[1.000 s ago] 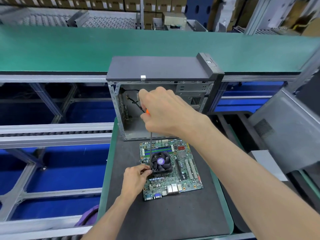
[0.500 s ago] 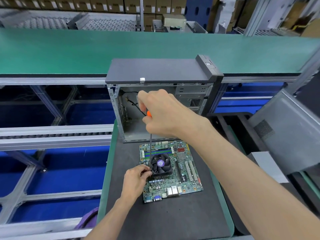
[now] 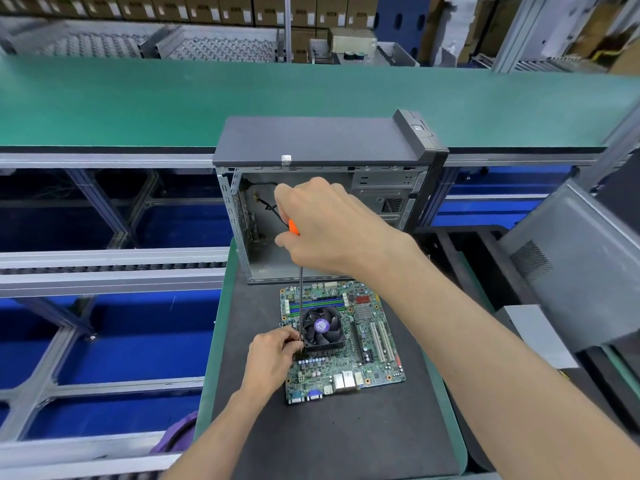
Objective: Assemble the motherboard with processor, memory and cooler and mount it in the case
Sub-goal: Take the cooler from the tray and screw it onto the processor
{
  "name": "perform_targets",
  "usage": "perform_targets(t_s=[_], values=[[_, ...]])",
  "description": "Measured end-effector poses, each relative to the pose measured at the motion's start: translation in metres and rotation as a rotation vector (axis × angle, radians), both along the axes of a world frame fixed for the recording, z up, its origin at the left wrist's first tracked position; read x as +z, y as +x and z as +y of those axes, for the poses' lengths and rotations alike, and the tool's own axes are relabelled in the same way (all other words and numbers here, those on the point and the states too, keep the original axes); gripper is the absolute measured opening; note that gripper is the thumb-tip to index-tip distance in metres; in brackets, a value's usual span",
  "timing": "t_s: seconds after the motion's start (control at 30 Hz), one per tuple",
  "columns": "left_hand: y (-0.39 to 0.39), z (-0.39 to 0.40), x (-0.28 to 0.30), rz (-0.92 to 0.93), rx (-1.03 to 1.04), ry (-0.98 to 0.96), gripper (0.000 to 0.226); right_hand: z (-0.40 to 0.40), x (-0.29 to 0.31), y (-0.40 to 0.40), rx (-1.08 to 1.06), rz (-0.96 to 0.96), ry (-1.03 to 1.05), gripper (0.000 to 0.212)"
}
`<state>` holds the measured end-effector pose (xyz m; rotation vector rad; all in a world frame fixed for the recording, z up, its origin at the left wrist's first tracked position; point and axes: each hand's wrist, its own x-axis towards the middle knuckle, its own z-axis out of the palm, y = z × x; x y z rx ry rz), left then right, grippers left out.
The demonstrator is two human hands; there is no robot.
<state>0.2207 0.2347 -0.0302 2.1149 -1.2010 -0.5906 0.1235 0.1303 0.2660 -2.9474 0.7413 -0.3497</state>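
Right hand (image 3: 332,230) clenched around the orange handle of the screwdriver (image 3: 300,292), shaft near vertical, tip down at the front-left corner of the cooler (image 3: 322,329). Left hand (image 3: 273,358) pinches at the shaft's lower end by that corner; whether it grips the shaft or a screw is unclear. Cooler sits on the motherboard (image 3: 367,341), flat on the dark mat (image 3: 311,438). Open case (image 3: 322,188) stands upright just behind the board.
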Motion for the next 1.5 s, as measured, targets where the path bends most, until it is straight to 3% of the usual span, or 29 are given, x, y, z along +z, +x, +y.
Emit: perform_targets(t_s=[0.2,0.47,1.0,1.1,1.2,1.3,1.4,1.5], values=[[-0.002,0.000,0.004,0.008,-0.016,0.019,0.020,0.002,0.001,0.002,0.055,0.057,0.062,0.029],[-0.004,0.001,0.008,-0.010,-0.018,0.020,0.009,-0.002,-0.008,-0.002,0.016,-0.055,0.033,0.025],[-0.002,0.000,0.017,-0.042,0.045,-0.047,0.023,-0.003,0.002,-0.010,0.035,-0.192,0.107,0.025],[0.004,0.001,0.024,0.152,0.112,-0.165,0.021,-0.012,0.008,-0.026,-0.016,-0.294,0.127,0.021],[0.015,0.000,0.033,0.532,0.257,-0.296,0.016,-0.029,0.008,-0.057,-0.163,-0.441,0.238,0.020],[0.027,-0.004,0.042,0.865,0.349,-0.397,0.011,-0.045,-0.005,-0.092,-0.321,-0.468,0.380,0.019],[0.039,-0.010,0.050,1.138,0.430,-0.479,0.011,-0.058,-0.037,-0.122,-0.427,-0.374,0.566,0.018],[0.048,-0.017,0.056,1.228,0.482,-0.508,0.011,-0.061,-0.078,-0.140,-0.455,-0.163,0.673,0.012]])
